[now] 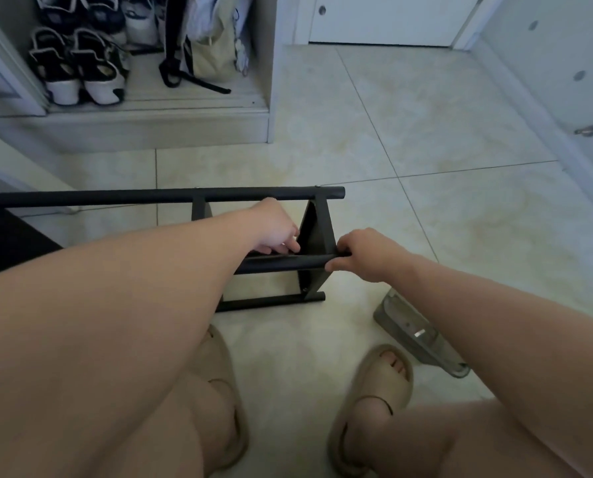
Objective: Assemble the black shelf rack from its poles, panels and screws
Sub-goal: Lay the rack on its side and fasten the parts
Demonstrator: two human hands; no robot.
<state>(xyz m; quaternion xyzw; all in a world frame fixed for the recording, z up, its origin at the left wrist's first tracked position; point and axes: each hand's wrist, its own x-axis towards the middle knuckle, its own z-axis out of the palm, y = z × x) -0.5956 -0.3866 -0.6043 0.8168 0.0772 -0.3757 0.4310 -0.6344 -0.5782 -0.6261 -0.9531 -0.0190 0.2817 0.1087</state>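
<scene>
Two hands seat the middle pole (281, 263) against the end panel (317, 236) of the rack (171, 195) on the floor (426, 132), right hand (360, 253) gripping its tip, left hand (278, 232) curled on it (screw unseen); hole alignment likely follows.

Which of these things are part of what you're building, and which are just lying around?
Job: far pole, end panel, middle pole gripped by right hand, left hand at the panel, probably the clear packet.
Lying about: sneakers, beige bag.
</scene>
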